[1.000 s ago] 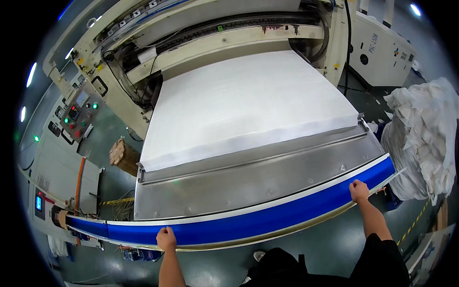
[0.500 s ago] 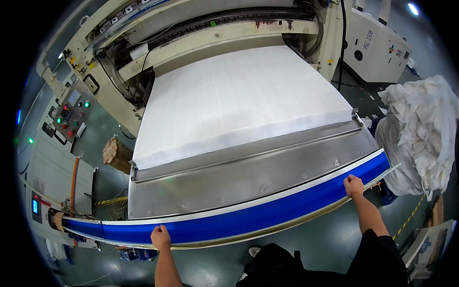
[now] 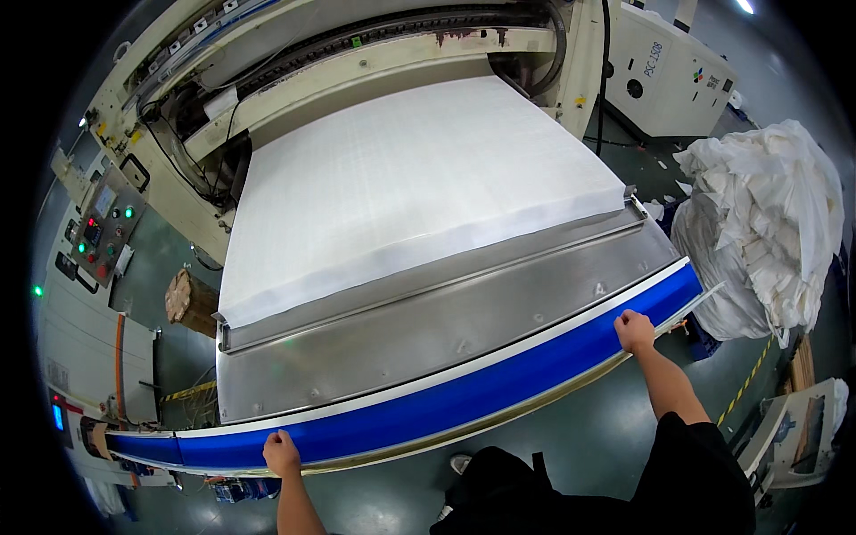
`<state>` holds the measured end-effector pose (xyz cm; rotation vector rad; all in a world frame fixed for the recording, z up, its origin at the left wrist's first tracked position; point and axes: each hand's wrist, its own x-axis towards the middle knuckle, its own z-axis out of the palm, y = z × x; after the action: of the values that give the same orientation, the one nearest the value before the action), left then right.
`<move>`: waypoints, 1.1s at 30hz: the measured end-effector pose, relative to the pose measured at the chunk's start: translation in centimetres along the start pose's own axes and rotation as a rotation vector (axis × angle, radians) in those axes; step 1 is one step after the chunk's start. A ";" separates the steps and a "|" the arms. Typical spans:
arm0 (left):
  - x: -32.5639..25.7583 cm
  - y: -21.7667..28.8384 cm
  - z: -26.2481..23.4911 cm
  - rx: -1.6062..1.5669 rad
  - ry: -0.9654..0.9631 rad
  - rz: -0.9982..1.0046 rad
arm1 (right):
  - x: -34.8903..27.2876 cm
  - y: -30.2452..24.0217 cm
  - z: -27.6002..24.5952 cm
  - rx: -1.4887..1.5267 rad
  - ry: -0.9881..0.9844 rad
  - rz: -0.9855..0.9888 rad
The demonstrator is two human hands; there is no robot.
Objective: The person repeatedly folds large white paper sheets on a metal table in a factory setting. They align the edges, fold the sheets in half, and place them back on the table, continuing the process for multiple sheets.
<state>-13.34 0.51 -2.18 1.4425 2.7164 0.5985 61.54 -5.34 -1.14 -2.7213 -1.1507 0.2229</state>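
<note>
A long blue conveyor belt (image 3: 446, 403) with white edging runs across in front of me. Over its left part is my left hand (image 3: 282, 453), fingers curled closed and no object showing in them. My right hand (image 3: 635, 331) is closed in the same way above the belt's right part, near its front edge. Whether the knuckles touch the belt, I cannot tell. Beyond the belt lies a bare metal plate (image 3: 464, 334). A wide white sheet of material (image 3: 419, 178) comes out of the machine, its front edge hanging down at the plate's back.
The cream machine frame (image 3: 374, 76) spans the back. A control panel (image 3: 102, 230) with lit buttons stands left, above a brown wrapped roll (image 3: 190, 301). On the right are a heaped pile of white material (image 3: 758, 223) and a white cabinet (image 3: 669, 76).
The whole view has shifted, so the scene sits further left. Both hands keep their closed shape and nearly the same places over the belt. The white sheet looks unchanged.
</note>
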 end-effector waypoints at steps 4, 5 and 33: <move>0.2 -0.2 0.0 0.039 -0.006 -0.007 | -0.1 0.0 0.0 -0.005 -0.002 -0.012; 0.2 -0.2 0.0 0.040 -0.013 -0.011 | -0.1 0.1 0.1 -0.002 -0.004 -0.015; -0.2 1.0 -0.7 0.017 -0.030 0.008 | -0.2 -0.2 -0.2 -0.019 -0.040 0.016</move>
<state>-12.53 0.63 -1.25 1.4545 2.7011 0.5514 61.29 -5.42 -0.85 -2.7556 -1.1469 0.2712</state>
